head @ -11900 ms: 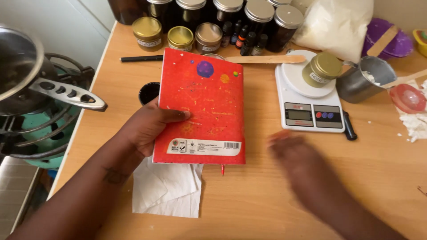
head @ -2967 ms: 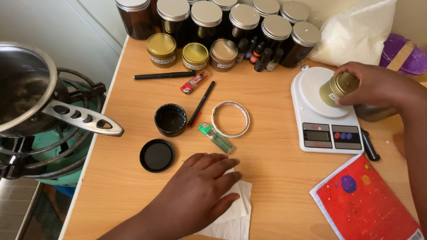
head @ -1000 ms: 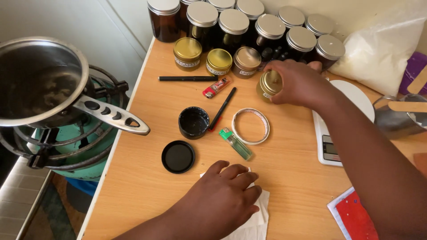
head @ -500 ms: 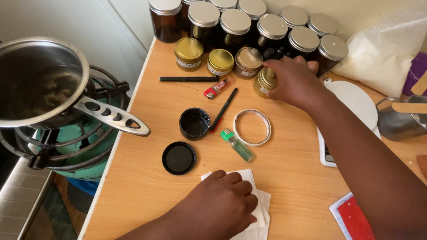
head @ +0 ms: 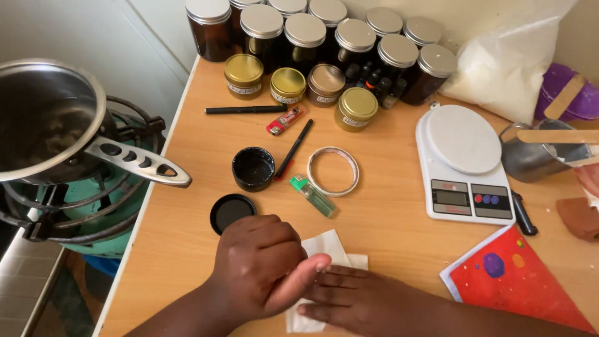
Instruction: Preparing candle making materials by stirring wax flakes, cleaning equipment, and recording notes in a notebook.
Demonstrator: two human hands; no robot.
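Two hands meet over a folded white paper napkin (head: 324, 249) at the near edge of the wooden table (head: 399, 218). Far left, a steel saucepan (head: 43, 118) sits on a green gas burner (head: 81, 206) off the table's side. The left hand (head: 259, 271) is loosely curled, its fingers bent down over the napkin's left part and its thumb stretched across toward the right hand; whether it pinches the paper cannot be told. Just beyond it lie a black lid (head: 229, 211) and an open black jar (head: 253, 168). The right hand (head: 355, 302) lies flat and open, fingers spread, pressing the napkin's lower right part and grasping nothing.

The napkin looks thin, soft and very light. It would likely crumple or slide under a push and tear if tugged hard, so a gentle pinch at a free corner or along the folded edge seems the best hold.

Further right are a green lighter (head: 312, 195), a tape ring (head: 332, 171), a white kitchen scale (head: 465, 165) and a red notebook (head: 518, 281).
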